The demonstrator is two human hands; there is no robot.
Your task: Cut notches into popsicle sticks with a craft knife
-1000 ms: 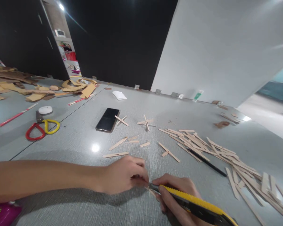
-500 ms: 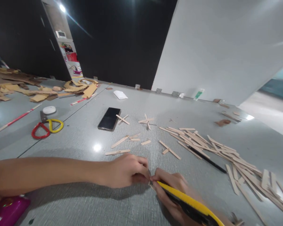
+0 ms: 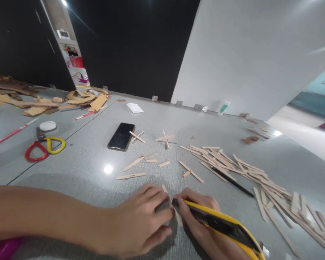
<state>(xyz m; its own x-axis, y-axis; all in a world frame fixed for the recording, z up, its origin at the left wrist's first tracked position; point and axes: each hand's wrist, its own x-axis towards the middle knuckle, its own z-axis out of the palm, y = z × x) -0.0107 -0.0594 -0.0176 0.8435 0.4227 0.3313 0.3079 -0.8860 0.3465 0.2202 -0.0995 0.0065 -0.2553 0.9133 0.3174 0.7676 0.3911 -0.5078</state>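
Note:
My right hand is wrapped around a yellow and black utility knife, its front end pointing at a wooden craft stick. The stick lies at a slant on the grey table between my hands, its middle partly covered by fingers. My left hand is bent over the stick from the left, fingertips pressing at it and the lower fingers slightly apart. The knife tip and left fingertips are close together; whether the blade touches the wood cannot be made out. Beyond lie crossed sticks and a single stick.
A long pile of craft sticks with a black pen spreads to the right. Farther back lie a phone, more crossed sticks and folded white paper. Scissors and cardboard scraps are on the left.
My left hand has turned flatter and spread lower over the stick, which now shows above and below the fingers. The knife's front end has stayed beside it. The view has shifted slightly right.

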